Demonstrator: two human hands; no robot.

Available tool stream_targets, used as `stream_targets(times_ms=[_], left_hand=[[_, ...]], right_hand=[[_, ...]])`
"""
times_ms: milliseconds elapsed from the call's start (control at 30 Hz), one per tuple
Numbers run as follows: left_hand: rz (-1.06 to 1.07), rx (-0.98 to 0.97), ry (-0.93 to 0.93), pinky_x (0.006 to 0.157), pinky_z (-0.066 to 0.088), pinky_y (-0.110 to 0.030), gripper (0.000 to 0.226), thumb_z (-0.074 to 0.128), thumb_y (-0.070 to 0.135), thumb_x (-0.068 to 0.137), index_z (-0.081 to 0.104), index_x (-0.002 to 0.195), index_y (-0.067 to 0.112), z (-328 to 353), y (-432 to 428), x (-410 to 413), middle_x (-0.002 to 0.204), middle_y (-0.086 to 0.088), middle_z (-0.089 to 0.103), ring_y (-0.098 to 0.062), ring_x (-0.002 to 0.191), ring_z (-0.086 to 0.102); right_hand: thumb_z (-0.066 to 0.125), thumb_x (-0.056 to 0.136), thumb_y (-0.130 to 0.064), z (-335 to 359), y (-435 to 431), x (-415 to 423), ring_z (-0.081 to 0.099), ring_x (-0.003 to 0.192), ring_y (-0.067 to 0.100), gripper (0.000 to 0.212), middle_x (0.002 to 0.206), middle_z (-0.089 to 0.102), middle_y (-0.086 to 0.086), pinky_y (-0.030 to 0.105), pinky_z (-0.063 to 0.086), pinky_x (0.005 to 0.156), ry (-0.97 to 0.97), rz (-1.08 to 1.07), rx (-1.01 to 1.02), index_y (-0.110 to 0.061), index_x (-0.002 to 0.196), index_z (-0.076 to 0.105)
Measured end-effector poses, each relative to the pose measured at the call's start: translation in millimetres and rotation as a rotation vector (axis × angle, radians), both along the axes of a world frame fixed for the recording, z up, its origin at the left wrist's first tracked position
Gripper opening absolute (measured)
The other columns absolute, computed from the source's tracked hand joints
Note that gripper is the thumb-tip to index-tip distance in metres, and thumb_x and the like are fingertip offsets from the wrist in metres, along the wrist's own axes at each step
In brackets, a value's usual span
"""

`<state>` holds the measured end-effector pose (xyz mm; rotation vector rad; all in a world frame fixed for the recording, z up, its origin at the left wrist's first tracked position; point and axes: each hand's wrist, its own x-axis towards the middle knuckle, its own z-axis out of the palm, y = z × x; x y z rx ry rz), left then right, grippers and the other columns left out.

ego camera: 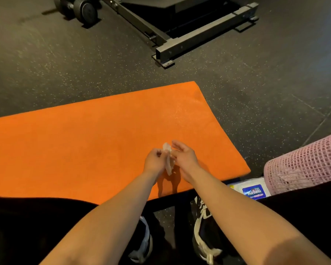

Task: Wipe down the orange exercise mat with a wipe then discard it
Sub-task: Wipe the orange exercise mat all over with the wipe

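Both hands pinch a crumpled white wipe (168,159) over the flat orange foam exercise mat (84,150).

Left hand (154,162) is curled on the wipe's left side; right hand (184,158) grips its right side, upper fingers loosely extended. The mat lies on dark speckled rubber floor (256,83).

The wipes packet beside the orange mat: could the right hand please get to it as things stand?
Probably yes. The wipes packet lies on the floor just beside the right forearm, nothing over its label. But the right hand shares the wipe with the left hand.
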<state>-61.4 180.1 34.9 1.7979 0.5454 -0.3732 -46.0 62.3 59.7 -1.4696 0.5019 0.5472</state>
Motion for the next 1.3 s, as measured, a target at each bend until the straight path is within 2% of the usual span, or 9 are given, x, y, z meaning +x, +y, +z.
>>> stream_targets(times_ms=[167, 367, 467, 733, 900, 1000, 1100, 1200, 1300], left_hand=[[0.061, 0.092, 0.025, 0.052, 0.029, -0.030, 0.025, 0.052, 0.039, 0.104, 0.052, 0.092, 0.017, 1.9, 3.2, -7.6, 0.071, 0.001, 0.046, -0.017, 0.056, 0.040], [0.046, 0.234, -0.122, 0.049, 0.030, -0.022, 0.028, 0.047, 0.032, 0.106, 0.065, 0.117, 0.014, -0.9, 4.5, -17.2, 0.089, -0.007, 0.064, -0.009, 0.061, 0.048], [0.107, 0.282, -0.114, 0.043, 0.026, -0.020, 0.028, 0.046, 0.030, 0.107, 0.067, 0.106, 0.012, 0.8, 1.8, -21.4, 0.070, 0.002, 0.054, -0.011, 0.055, 0.045], [0.191, 0.213, 0.003, 0.052, 0.027, -0.032, 0.029, 0.045, 0.026, 0.106, 0.060, 0.087, 0.011, -5.6, 9.9, -22.8, 0.072, -0.005, 0.052, -0.021, 0.060, 0.042], [0.247, -0.026, 0.038, 0.062, 0.041, -0.038, 0.021, 0.045, 0.032, 0.106, 0.046, 0.126, 0.024, 2.2, 9.9, -25.0, 0.087, -0.004, 0.056, -0.025, 0.069, 0.050], [0.019, -0.143, 0.009, 0.074, 0.050, -0.040, 0.035, 0.052, 0.036, 0.104, 0.042, 0.138, 0.031, 8.5, 8.1, -33.1, 0.111, -0.004, 0.060, -0.029, 0.090, 0.062], [-0.203, 0.030, -0.012, 0.087, 0.048, -0.035, 0.034, 0.057, 0.024, 0.103, 0.054, 0.137, 0.023, -0.5, 5.1, -37.1, 0.132, -0.001, 0.054, -0.024, 0.114, 0.058], [-0.163, 0.188, -0.032, 0.075, 0.039, -0.027, 0.021, 0.058, 0.019, 0.101, 0.068, 0.118, 0.013, -14.7, 4.0, -40.9, 0.107, -0.004, 0.064, -0.021, 0.095, 0.058], [-0.163, 0.179, -0.042, 0.077, 0.039, -0.022, 0.023, 0.055, 0.017, 0.103, 0.067, 0.120, 0.010, -21.4, -4.6, -45.9, 0.117, -0.009, 0.068, -0.024, 0.105, 0.063]], right_hand=[[0.056, 0.105, -0.028, -3.3, 4.3, -18.0, 0.051, 0.117, 0.024, 0.052, 0.153, 0.039, 0.006, 0.034, 0.047, 0.089, 0.052, 0.189, -0.112, -0.026, 0.152, 0.034], [0.059, 0.103, -0.019, -15.2, 13.9, -31.8, 0.061, 0.094, 0.025, 0.022, 0.122, 0.059, 0.009, 0.035, 0.049, 0.070, -0.021, 0.102, -0.178, -0.024, 0.121, 0.049], [0.055, 0.103, -0.017, -15.1, 15.5, -33.3, 0.046, 0.067, 0.020, 0.010, 0.094, 0.056, 0.005, 0.034, 0.037, 0.056, -0.063, 0.127, -0.340, -0.022, 0.108, 0.049], [0.049, 0.106, -0.021, -15.9, 10.5, -34.4, 0.040, 0.054, 0.020, 0.019, 0.087, 0.058, 0.010, 0.035, 0.033, 0.051, -0.116, 0.096, -0.364, -0.027, 0.122, 0.040], [0.053, 0.104, -0.015, -15.9, 7.7, -42.9, 0.051, 0.072, 0.026, 0.033, 0.107, 0.061, 0.017, 0.039, 0.038, 0.059, -0.066, 0.080, -0.237, -0.029, 0.126, 0.033], [0.050, 0.107, -0.018, -17.0, 0.3, -40.4, 0.057, 0.099, 0.029, 0.019, 0.130, 0.056, 0.013, 0.041, 0.044, 0.075, -0.048, 0.026, -0.285, -0.023, 0.124, 0.048], [0.046, 0.109, -0.030, -18.1, -5.3, -41.7, 0.054, 0.111, 0.023, 0.031, 0.137, 0.055, 0.003, 0.037, 0.046, 0.091, -0.039, 0.195, -0.343, -0.017, 0.134, 0.058], [0.046, 0.108, -0.028, -25.4, -13.0, -44.8, 0.047, 0.122, 0.027, 0.032, 0.143, 0.047, 0.006, 0.037, 0.042, 0.097, -0.167, 0.364, -0.626, -0.016, 0.133, 0.062], [0.048, 0.107, -0.025, -35.7, -21.2, -51.0, 0.030, 0.143, 0.026, 0.038, 0.157, 0.033, 0.002, 0.041, 0.030, 0.116, -0.289, 0.463, -0.796, -0.018, 0.144, 0.053]])
